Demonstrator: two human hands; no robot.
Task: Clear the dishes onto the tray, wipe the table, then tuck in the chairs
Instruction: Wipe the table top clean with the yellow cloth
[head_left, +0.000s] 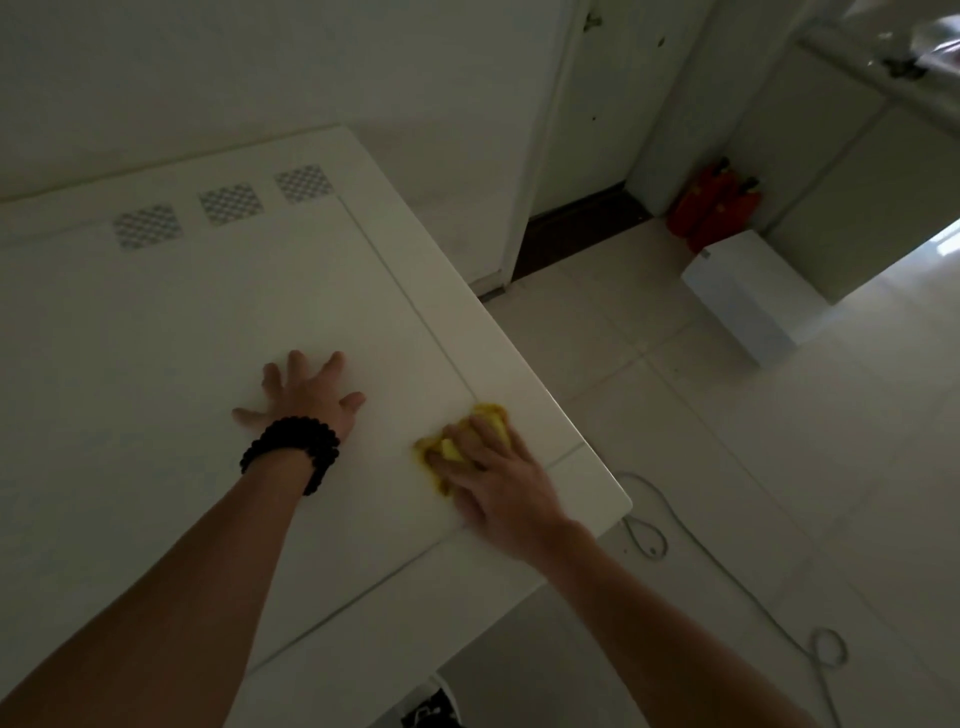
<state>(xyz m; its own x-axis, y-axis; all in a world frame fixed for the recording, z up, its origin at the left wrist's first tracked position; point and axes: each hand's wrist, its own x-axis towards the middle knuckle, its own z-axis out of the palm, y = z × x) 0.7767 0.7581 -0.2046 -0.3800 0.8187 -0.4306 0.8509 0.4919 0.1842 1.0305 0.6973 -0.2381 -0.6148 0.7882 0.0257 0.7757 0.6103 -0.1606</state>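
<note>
Head view, dim light: the white rectangular surface (208, 322) runs off the left and bottom edges of the frame, so only its right corner and part of its far edge show. The left hand (306, 395) lies flat on the surface with its fingers spread and straight, holding nothing, well in from the right edge; a black beaded bracelet (291, 452) is wrapped around that wrist. The right hand (493, 483) presses down on a crumpled yellow cloth (457, 447), its fingers curled over the cloth near the surface's right corner, just inside the thin groove that runs parallel to the edge. Most of the cloth is hidden under the fingers; only its far and left folds show. Three grey patterned squares (231, 203) sit in a row along the far edge. On the pale tiled floor beyond the corner lie a thin looping cord (727, 577), a white box (743, 296) and red bottles (714, 210) against the wall, their detail too dark to make out. A dark shoe (431, 709) is partly cut off under the near edge.
</note>
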